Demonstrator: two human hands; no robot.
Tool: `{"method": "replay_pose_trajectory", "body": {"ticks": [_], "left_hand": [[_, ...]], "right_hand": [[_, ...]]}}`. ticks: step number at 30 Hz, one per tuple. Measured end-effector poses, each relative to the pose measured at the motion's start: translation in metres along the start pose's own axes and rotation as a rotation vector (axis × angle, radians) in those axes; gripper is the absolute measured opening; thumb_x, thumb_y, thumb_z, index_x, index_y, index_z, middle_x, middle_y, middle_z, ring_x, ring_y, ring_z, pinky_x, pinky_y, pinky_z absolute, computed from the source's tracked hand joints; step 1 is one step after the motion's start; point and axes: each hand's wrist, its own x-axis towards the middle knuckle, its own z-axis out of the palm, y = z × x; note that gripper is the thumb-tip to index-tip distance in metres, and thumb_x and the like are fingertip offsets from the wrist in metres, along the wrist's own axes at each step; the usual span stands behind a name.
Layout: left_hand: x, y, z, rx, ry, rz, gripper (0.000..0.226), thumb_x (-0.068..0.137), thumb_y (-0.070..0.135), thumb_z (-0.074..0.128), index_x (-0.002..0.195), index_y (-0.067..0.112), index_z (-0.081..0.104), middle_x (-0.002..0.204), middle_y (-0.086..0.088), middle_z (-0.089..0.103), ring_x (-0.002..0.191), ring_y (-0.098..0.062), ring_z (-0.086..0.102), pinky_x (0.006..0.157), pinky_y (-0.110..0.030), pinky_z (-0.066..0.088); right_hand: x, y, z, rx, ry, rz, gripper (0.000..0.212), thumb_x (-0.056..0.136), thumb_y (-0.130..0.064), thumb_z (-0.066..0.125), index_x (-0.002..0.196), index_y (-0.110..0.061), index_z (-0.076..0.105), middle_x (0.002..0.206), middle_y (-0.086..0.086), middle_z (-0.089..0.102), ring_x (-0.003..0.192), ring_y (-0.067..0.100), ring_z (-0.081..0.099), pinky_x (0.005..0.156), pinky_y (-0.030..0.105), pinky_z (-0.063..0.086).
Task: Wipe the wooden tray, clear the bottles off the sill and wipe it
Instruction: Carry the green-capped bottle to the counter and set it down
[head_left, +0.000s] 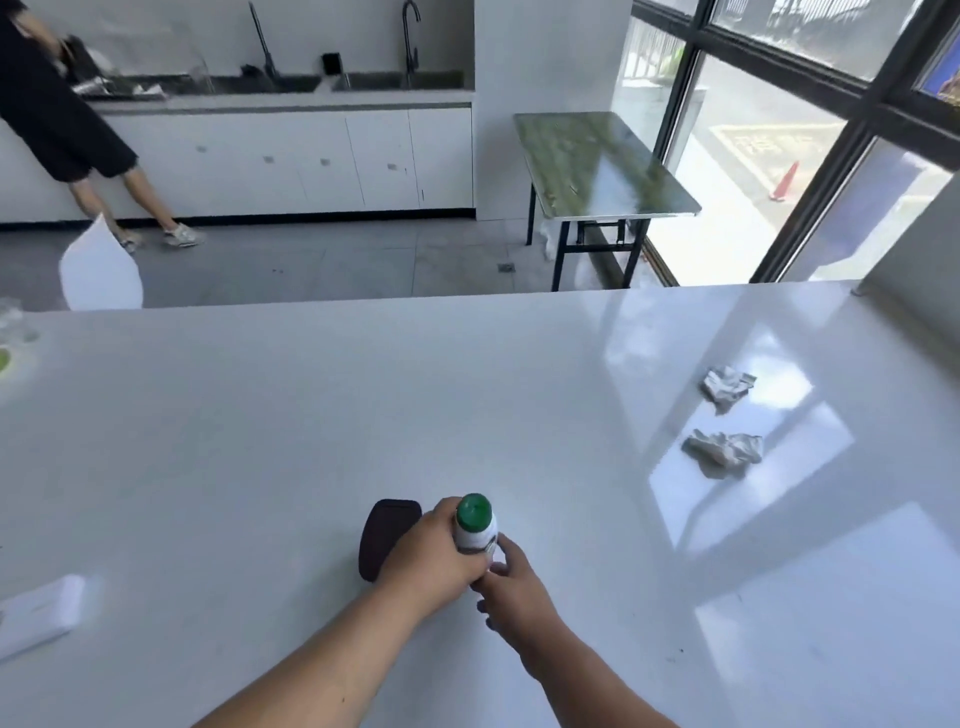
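A white bottle with a green cap (475, 521) stands upright near the front of the white counter (311, 415). My left hand (434, 558) wraps around its body from the left. My right hand (511, 584) touches the bottle's lower right side, fingers curled against it. A small dark oval tray (383, 535) lies flat on the counter just left of the bottle, partly hidden behind my left hand. Two crumpled grey-white wipes, one farther (726, 387) and one nearer (724, 451), lie at the right of the counter.
A flat white box (39, 613) lies at the counter's left front. A white chair back (98, 270) shows beyond the far edge. A person in black stands at the sink counter (270, 98) at the back left. A green-topped folding table (597, 161) stands by the window (810, 130).
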Motion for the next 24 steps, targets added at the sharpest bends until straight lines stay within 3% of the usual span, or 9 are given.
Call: {"method": "replay_pose_trajectory", "body": {"ticks": [2,5,7,9,11,14,18,22,24], "left_hand": [[0.002,-0.007,-0.002,0.012,-0.047,-0.006,0.058,0.071,0.053,0.081,0.123,0.046,0.057,0.111,0.02,0.07,0.097,-0.001,0.069,0.092,-0.034,0.058],[0.0,0.003,-0.014,0.026,-0.074,0.004,0.094,0.067,0.057,0.083,0.149,0.042,0.042,0.141,0.012,0.058,0.12,-0.009,0.06,0.099,-0.028,0.049],[-0.003,0.022,-0.028,0.06,-0.041,0.036,0.1,0.065,0.065,0.079,0.153,0.042,0.038,0.151,0.009,0.05,0.13,-0.013,0.054,0.097,-0.026,0.042],[-0.004,0.048,-0.04,0.103,-0.003,0.106,0.097,0.065,0.071,0.073,0.152,0.042,0.04,0.157,0.01,0.047,0.137,-0.014,0.05,0.097,-0.028,0.04],[-0.006,0.08,-0.042,0.131,0.011,0.182,0.091,0.066,0.073,0.07,0.148,0.042,0.044,0.155,0.012,0.05,0.136,-0.013,0.051,0.096,-0.03,0.041],[-0.012,0.132,-0.016,0.17,-0.046,0.279,0.075,0.073,0.068,0.071,0.14,0.042,0.05,0.147,0.014,0.057,0.117,-0.008,0.055,0.089,-0.03,0.044],[-0.036,0.2,0.067,0.237,-0.201,0.411,0.064,0.076,0.063,0.072,0.134,0.041,0.055,0.136,0.017,0.061,0.11,-0.005,0.058,0.089,-0.032,0.052],[-0.086,0.266,0.177,0.312,-0.382,0.579,0.061,0.078,0.059,0.073,0.134,0.041,0.056,0.135,0.015,0.062,0.117,-0.009,0.06,0.094,-0.035,0.054],[-0.122,0.297,0.235,0.399,-0.461,0.693,0.067,0.077,0.061,0.071,0.139,0.04,0.054,0.142,0.013,0.06,0.124,-0.013,0.058,0.094,-0.034,0.052]], "right_hand": [[-0.001,0.003,0.002,-0.025,-0.005,0.009,0.079,0.079,-0.035,0.06,0.155,-0.036,0.037,0.142,0.009,0.06,0.105,0.019,0.056,0.092,0.035,0.049],[-0.005,-0.006,-0.008,-0.077,0.042,0.0,0.076,0.085,-0.03,0.061,0.156,-0.033,0.034,0.143,0.006,0.058,0.118,0.023,0.062,0.099,0.038,0.051],[-0.014,-0.019,-0.021,-0.13,0.091,-0.036,0.072,0.084,-0.028,0.058,0.154,-0.029,0.04,0.139,0.008,0.06,0.109,0.021,0.065,0.089,0.033,0.053],[-0.025,-0.034,-0.042,-0.186,0.16,-0.101,0.065,0.084,-0.026,0.056,0.149,-0.026,0.049,0.136,0.011,0.063,0.094,0.016,0.063,0.078,0.028,0.051],[-0.042,-0.044,-0.07,-0.208,0.26,-0.163,0.058,0.086,-0.027,0.057,0.144,-0.027,0.054,0.135,0.007,0.064,0.104,0.013,0.064,0.082,0.028,0.054],[-0.077,-0.043,-0.123,-0.188,0.419,-0.204,0.052,0.087,-0.036,0.06,0.139,-0.031,0.058,0.134,-0.001,0.063,0.114,0.01,0.063,0.093,0.032,0.055],[-0.146,-0.003,-0.208,-0.151,0.651,-0.191,0.049,0.086,-0.053,0.062,0.132,-0.034,0.061,0.132,-0.005,0.064,0.106,0.005,0.06,0.08,0.025,0.049],[-0.243,0.073,-0.294,-0.145,0.94,-0.081,0.065,0.079,-0.068,0.059,0.134,-0.032,0.059,0.135,-0.006,0.063,0.12,0.011,0.058,0.095,0.034,0.051],[-0.303,0.122,-0.33,-0.223,1.086,0.015,0.076,0.075,-0.074,0.052,0.14,-0.034,0.054,0.14,-0.008,0.058,0.133,0.015,0.048,0.101,0.037,0.049]]}}
